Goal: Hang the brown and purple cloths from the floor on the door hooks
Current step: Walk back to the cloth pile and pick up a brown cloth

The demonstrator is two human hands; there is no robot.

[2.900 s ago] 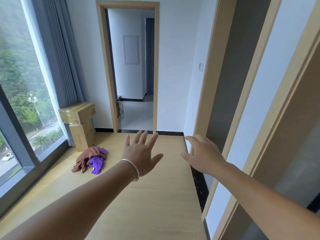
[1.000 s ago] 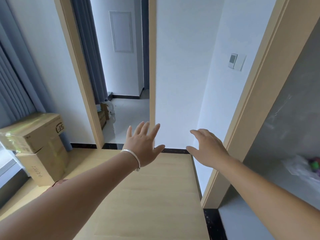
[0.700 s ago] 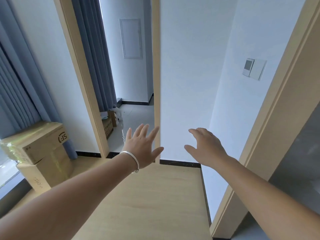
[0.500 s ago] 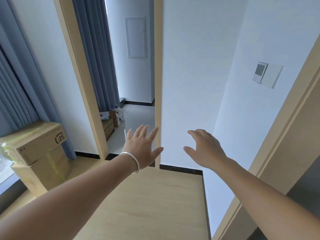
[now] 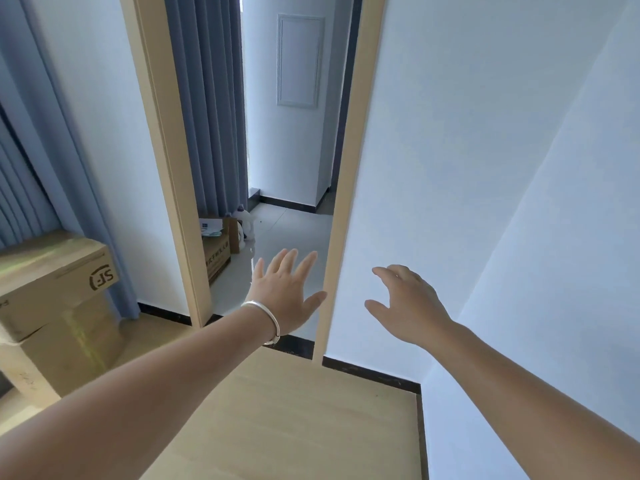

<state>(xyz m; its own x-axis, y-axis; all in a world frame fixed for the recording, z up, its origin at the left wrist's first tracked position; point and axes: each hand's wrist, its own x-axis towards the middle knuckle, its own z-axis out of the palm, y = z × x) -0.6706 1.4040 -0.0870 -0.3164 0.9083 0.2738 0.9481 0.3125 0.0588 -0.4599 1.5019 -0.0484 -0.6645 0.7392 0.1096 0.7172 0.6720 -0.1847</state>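
The cloths had left view as the doorway (image 5: 287, 188) neared; left hand (image 5: 282, 296) and right hand (image 5: 407, 306) stayed empty, fingers apart.

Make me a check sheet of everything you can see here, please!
Surface: light wood floor, bare where seen.
Job's things: cloths and door hooks, nothing seen.
Clutter: two stacked boxes on the left; a white bottle and another box past the doorway.
Grippers: left hand open, fingers spread, bracelet on its wrist; right hand open, fingers loosely bent; both hold nothing.
Cables: nothing seen.
Surroundings: wood door frame, blue curtains, white walls, wall panel.
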